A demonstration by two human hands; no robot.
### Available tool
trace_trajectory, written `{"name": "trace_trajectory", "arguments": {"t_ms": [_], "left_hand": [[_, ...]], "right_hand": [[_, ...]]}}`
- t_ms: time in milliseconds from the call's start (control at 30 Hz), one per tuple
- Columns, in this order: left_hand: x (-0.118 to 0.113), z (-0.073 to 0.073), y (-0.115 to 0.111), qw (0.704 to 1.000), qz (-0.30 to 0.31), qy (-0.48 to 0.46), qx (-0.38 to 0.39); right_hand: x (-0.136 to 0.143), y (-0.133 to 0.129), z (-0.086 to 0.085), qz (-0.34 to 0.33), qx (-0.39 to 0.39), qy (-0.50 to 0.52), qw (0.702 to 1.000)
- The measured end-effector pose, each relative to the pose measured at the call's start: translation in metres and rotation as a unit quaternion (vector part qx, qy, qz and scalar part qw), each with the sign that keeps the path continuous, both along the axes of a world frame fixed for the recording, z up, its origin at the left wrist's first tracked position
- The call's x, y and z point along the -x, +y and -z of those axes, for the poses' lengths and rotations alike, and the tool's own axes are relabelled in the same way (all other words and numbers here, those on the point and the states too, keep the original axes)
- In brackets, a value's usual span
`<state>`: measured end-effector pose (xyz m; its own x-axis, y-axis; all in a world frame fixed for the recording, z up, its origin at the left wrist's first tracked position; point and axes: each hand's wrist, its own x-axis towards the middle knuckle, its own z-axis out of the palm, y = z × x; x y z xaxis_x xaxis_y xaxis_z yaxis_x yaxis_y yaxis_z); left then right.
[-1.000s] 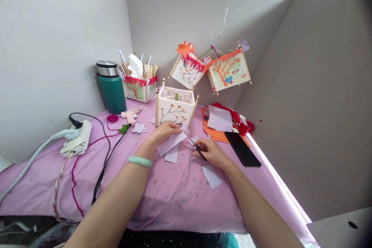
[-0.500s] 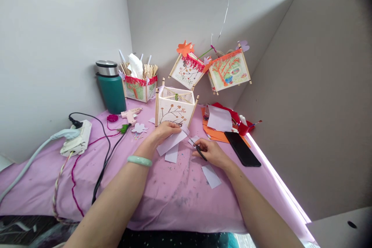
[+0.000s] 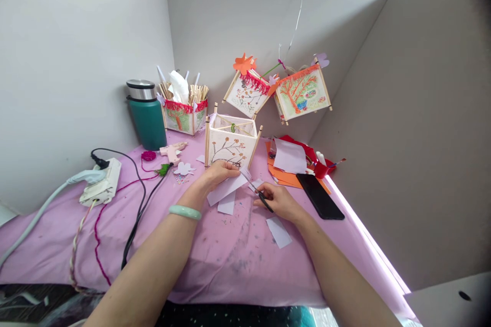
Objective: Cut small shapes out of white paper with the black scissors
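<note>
Lilac paper strip (image 3: 226, 189), pinched by the left hand (image 3: 219, 173), slants from lower left to its fringed upper-right end; I see the right hand (image 3: 281, 201) gripping scissors (image 3: 264, 201), blades pointing up-left towards it, over pink tablecloth (image 3: 215, 260), near the flower-patterned lantern (image 3: 230, 147).

Teal bottle (image 3: 148, 123), black phone (image 3: 320, 196) lying flat, apparently a power strip (image 3: 102, 188)
</note>
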<state>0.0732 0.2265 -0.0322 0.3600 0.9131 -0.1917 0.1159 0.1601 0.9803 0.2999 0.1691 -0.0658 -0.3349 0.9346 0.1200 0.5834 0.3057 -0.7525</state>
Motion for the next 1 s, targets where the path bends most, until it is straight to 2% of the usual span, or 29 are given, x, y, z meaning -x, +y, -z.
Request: {"name": "trace_trajectory", "arguments": {"t_ms": [267,567,1000], "left_hand": [[0.001,0.0007,0.0016,1.0,-0.029,-0.001,-0.01],[0.0008,-0.0025,0.0018,0.996,-0.08,-0.026,0.002],[0.001,-0.0008,0.0034,0.997,-0.076,-0.031,-0.012]], "right_hand": [[0.0008,-0.0007,0.0001,0.009,-0.001,-0.003,1.0],[-0.0035,-0.0018,-0.0011,0.0,0.048,0.037,0.998],[-0.0022,-0.0021,-0.0013,0.0,0.053,0.036,0.998]]}}
